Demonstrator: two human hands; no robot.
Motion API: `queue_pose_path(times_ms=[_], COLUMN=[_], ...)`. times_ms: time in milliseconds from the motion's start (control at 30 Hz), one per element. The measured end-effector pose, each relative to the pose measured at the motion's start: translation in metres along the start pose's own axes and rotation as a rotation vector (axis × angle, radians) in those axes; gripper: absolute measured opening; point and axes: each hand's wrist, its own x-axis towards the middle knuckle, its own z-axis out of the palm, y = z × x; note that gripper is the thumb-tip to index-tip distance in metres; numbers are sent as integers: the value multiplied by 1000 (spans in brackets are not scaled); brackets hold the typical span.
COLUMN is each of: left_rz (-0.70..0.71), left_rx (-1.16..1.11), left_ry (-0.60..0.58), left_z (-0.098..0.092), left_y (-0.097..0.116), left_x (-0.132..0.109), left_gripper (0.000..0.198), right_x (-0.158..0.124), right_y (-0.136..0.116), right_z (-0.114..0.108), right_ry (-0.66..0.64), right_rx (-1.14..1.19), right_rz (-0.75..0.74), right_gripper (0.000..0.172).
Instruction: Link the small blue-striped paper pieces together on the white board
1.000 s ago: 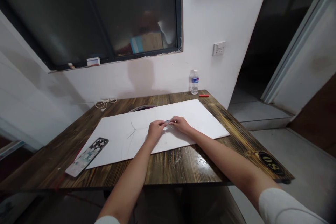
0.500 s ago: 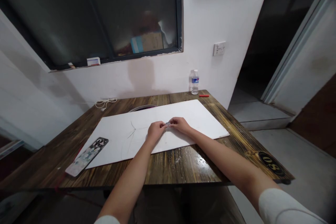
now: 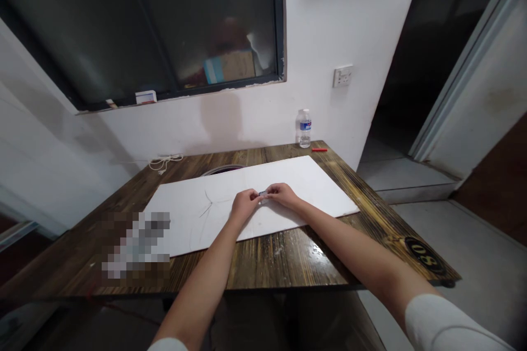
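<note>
My left hand (image 3: 244, 204) and my right hand (image 3: 281, 195) meet over the middle of a large white board (image 3: 321, 186) lying on a dark wooden table (image 3: 288, 258). Both hands have their fingers pinched together on a tiny dark object (image 3: 262, 193) held between them; it is too small to name. The fingertips of the two hands nearly touch. Thin pencil-like lines (image 3: 207, 205) mark the board just left of my left hand.
A water bottle (image 3: 304, 128) and a red pen (image 3: 319, 149) stand at the table's far right corner by the wall. A white cable (image 3: 165, 161) lies at the back left. A blurred-out flat object (image 3: 135, 245) rests at the front left. A doorway opens right.
The hands stay pinched together on the small object in the same spot; only slight finger shifts. The flat object at front left is now blurred out.
</note>
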Motion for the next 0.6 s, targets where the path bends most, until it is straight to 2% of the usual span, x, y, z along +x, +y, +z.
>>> queue_pose_path(times_ms=[467, 600], left_rz=[-60, -105], left_rx=[-322, -451], left_ry=[-33, -103], left_z=[3, 0], left_y=[3, 10], left_x=[3, 1], left_gripper=[25, 30], right_x=[1, -1], right_y=[1, -1], right_z=[-2, -4], right_ry=[52, 35], right_rx=[310, 390], right_rz=[26, 31], right_gripper=[30, 32])
